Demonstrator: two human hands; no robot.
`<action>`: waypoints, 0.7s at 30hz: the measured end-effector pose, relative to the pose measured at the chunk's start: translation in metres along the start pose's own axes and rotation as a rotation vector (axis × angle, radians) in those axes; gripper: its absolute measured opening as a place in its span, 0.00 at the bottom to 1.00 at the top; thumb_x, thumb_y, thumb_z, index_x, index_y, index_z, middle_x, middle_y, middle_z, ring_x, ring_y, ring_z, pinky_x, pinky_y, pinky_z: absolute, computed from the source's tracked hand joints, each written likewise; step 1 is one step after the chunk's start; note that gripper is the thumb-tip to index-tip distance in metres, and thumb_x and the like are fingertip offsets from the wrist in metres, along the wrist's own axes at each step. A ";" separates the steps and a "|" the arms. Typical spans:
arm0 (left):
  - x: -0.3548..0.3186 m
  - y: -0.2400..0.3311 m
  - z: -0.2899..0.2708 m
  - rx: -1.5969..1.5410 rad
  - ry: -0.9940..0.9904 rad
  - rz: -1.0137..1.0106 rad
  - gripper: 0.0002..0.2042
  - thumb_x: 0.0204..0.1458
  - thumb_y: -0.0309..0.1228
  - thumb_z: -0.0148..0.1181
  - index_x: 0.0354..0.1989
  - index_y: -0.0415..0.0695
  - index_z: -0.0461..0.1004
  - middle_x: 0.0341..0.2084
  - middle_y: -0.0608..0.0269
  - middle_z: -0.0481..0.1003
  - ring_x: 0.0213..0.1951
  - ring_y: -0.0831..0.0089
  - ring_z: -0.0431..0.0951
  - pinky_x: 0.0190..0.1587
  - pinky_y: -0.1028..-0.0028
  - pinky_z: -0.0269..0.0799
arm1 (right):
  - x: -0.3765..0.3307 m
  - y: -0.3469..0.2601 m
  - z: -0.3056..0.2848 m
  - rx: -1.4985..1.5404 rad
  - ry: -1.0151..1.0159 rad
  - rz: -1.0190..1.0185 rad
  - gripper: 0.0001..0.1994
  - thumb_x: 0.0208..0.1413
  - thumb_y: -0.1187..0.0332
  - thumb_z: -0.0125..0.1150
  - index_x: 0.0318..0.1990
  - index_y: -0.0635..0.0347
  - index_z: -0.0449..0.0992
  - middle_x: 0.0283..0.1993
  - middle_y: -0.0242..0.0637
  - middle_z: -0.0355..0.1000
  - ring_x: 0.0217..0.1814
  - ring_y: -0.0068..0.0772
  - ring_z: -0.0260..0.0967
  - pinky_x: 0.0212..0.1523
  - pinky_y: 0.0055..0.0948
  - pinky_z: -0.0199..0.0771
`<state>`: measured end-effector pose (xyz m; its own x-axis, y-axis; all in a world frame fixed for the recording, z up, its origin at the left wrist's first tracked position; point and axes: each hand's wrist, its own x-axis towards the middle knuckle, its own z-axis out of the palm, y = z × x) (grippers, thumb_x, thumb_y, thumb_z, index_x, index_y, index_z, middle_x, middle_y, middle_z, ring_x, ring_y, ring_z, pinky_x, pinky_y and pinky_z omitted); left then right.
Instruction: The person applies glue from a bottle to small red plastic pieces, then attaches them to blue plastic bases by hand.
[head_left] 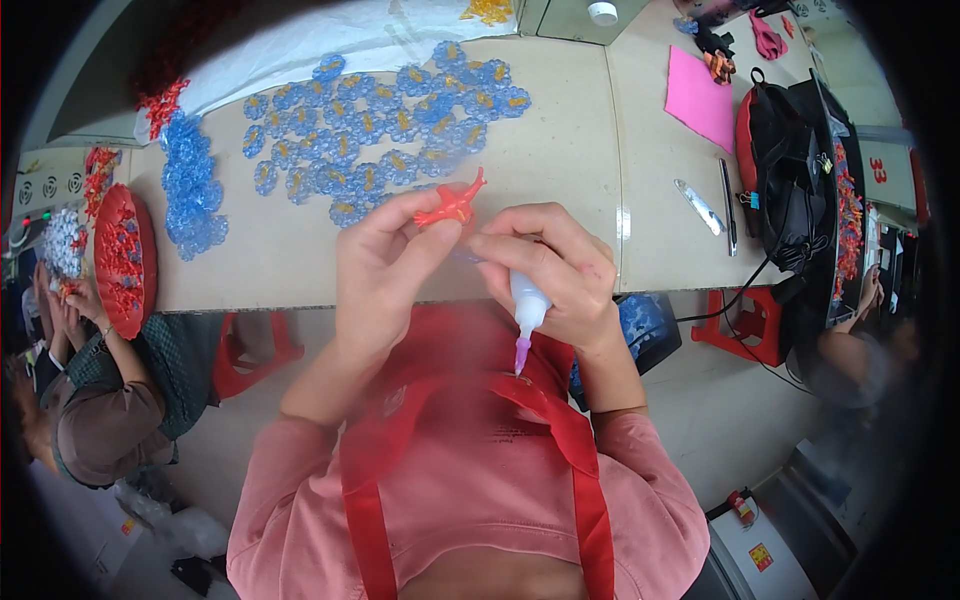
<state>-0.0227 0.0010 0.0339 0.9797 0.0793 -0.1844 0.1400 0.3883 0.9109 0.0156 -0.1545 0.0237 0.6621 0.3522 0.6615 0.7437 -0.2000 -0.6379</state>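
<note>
Just over the near edge of the table, my left hand (385, 255) pinches a small red plastic figure (452, 203) between thumb and fingers. A pointed bit sticks up from the figure, and a yellowish spot shows on it. Close beside it, my right hand (560, 262) is closed around a small white squeeze bottle (528, 298) whose purple nozzle tip points down toward me. The right thumb and index fingertips come together near the figure; whether they hold something small I cannot tell. Beyond my hands lie many clear blue flower-shaped pieces (370, 125) with yellow centres.
A heap of blue pieces (190, 190) lies at left, near a red tray (125, 260) of small parts. At right are a pink sheet (700, 97), a knife (700, 207), a pen (728, 205) and a black bag (790, 170). Other people work at both sides.
</note>
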 end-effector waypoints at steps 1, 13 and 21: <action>0.000 0.002 -0.001 0.000 0.001 0.000 0.13 0.47 0.18 0.54 0.43 0.31 0.68 0.39 0.57 0.72 0.40 0.77 0.71 0.44 0.77 0.66 | 0.001 -0.004 -0.002 -0.025 -0.018 0.009 0.12 0.29 0.82 0.62 0.28 0.64 0.74 0.28 0.36 0.68 0.22 0.24 0.68 0.20 0.20 0.69; -0.002 0.022 -0.002 0.278 -0.034 0.008 0.16 0.45 0.16 0.55 0.44 0.30 0.68 0.38 0.57 0.73 0.38 0.75 0.74 0.42 0.78 0.68 | 0.006 -0.008 -0.005 -0.141 -0.026 -0.102 0.10 0.31 0.80 0.60 0.27 0.67 0.73 0.30 0.38 0.69 0.25 0.28 0.68 0.20 0.21 0.70; -0.006 0.027 0.002 0.295 -0.008 -0.028 0.17 0.44 0.17 0.53 0.46 0.31 0.67 0.34 0.60 0.74 0.37 0.77 0.74 0.41 0.79 0.67 | 0.008 -0.011 -0.005 -0.170 -0.045 -0.131 0.08 0.32 0.78 0.60 0.25 0.67 0.72 0.30 0.40 0.69 0.27 0.31 0.69 0.20 0.24 0.70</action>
<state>-0.0245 0.0088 0.0603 0.9757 0.0649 -0.2091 0.2016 0.1062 0.9737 0.0130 -0.1536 0.0379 0.5570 0.4252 0.7135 0.8304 -0.2996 -0.4697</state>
